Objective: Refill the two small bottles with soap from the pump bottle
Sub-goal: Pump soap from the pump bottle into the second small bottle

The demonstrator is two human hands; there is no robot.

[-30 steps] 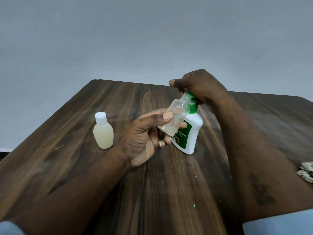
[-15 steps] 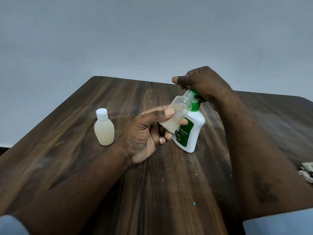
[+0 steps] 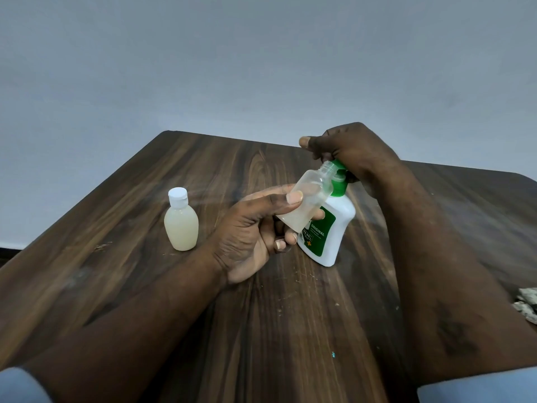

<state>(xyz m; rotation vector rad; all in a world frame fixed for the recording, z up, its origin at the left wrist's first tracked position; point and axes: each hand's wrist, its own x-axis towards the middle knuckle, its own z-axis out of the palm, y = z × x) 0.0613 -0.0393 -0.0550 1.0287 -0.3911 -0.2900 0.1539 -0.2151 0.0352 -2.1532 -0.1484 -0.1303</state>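
Left hand (image 3: pixel 247 237) pinches the uncapped small bottle (image 3: pixel 305 205), tilted against the pump bottle (image 3: pixel 328 228) mid-table (image 3: pixel 203 315), far from its edges. Right hand (image 3: pixel 348 149) curls over the pump bottle's top.

Plain indoor room, exact kind not determinable. Evidence: scuffed dark wood-grain table (image 3: pixel 180 181) in front of a flat grey wall (image 3: pixel 261 68).

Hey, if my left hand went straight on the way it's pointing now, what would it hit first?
Most likely the pump bottle: the left hand, holding the open small bottle, points straight at it. The gap is hard to judge.
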